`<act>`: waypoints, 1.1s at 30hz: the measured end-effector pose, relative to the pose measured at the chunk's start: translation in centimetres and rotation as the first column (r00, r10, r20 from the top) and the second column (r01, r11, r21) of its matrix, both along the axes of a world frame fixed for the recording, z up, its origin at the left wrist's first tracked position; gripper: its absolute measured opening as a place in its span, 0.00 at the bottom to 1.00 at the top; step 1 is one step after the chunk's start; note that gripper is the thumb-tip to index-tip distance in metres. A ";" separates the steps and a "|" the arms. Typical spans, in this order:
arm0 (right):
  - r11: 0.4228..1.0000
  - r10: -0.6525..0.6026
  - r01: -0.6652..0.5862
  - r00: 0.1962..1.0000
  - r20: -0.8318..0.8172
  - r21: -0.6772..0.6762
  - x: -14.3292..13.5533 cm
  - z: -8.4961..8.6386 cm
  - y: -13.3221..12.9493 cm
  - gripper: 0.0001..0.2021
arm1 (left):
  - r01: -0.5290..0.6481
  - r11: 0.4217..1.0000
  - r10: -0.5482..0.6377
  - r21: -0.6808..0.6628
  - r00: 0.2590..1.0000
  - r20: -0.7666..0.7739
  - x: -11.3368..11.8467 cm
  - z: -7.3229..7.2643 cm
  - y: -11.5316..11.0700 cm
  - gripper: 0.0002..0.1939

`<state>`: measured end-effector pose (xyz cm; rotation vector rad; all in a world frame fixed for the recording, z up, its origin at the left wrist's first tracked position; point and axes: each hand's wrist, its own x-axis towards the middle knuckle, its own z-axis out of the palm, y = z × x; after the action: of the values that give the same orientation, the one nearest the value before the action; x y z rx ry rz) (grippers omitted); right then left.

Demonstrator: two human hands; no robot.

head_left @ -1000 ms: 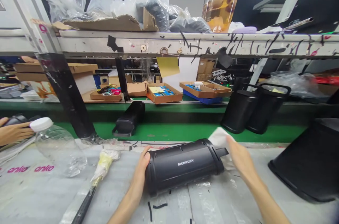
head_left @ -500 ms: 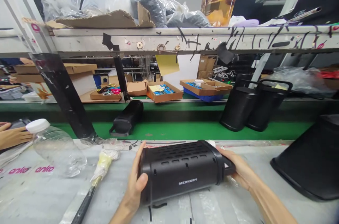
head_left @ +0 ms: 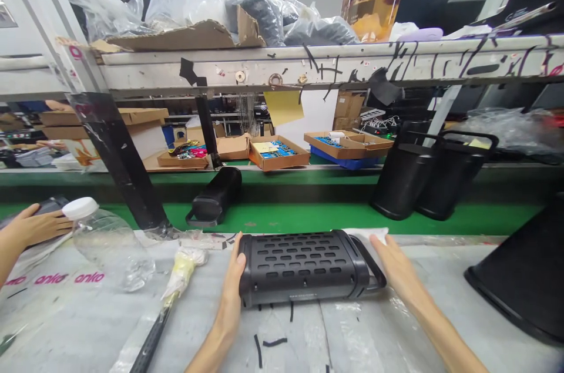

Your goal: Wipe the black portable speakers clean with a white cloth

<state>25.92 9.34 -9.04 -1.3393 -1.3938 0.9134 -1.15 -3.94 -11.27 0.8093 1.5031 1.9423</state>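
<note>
A black speaker housing [head_left: 304, 261] with rows of slots lies on its side over the pale foam-covered bench, its slotted face turned up and its printed lettering low on the front. My left hand [head_left: 232, 285] holds its left end, thumb against the edge. At the right end is a handle loop; my right hand [head_left: 396, 264] is beside it, holding a white cloth [head_left: 368, 233] that reaches behind the housing. Small black strips [head_left: 274, 342] lie on the bench in front of the housing.
A clear bottle [head_left: 110, 247] and a brush with a wrapped head [head_left: 176, 282] are on the left, near another person's hand [head_left: 42, 226]. Black speakers [head_left: 403, 179] stand on the green belt [head_left: 273, 217]; another [head_left: 218, 194] lies there. A large black object [head_left: 524, 273] is at right.
The housing has rolled so its slotted face shows more and its lettering has turned down. My right hand has shifted slightly off the handle, and more white cloth shows.
</note>
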 end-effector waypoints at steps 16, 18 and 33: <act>0.387 0.002 -0.791 0.514 0.858 0.474 -12.7 1.9 -9.5 0.24 | 0.153 0.979 -0.159 0.135 0.987 0.035 0.0 -1.3 -0.3 0.27; 0.333 -0.013 -0.827 0.477 0.879 0.454 -11.3 1.5 -9.8 0.26 | 0.153 0.978 -0.157 0.138 0.987 0.018 -0.1 -1.4 -0.3 0.26; 0.737 -0.354 -0.164 0.733 0.581 0.655 0.2 0.5 -5.6 0.21 | 0.156 0.985 -0.158 0.079 0.987 0.032 0.0 -0.5 -0.3 0.27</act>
<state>26.13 3.76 -8.58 -1.1670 -1.9228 -0.2697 -1.15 -4.26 -11.82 0.8911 1.3093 1.8963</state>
